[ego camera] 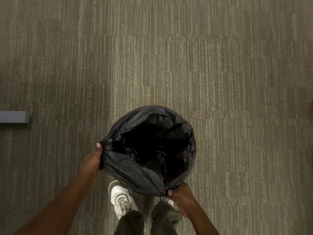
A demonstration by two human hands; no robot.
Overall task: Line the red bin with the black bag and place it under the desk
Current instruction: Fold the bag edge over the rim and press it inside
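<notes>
The black bag (135, 172) is spread over a round opening on the carpet just in front of my feet, its mouth stretched wide and its inside dark. No red of the bin shows; the plastic hides whatever it covers. My left hand (92, 162) pinches the bag's edge at the left side. At the near right, my right hand (182, 196) grips the bag's edge.
Striped beige carpet (169, 56) fills the view. A grey flat bar (14, 117), perhaps a furniture foot, juts in from the left edge. My white shoe (121, 197) and olive trouser legs (132, 221) are directly below the bag.
</notes>
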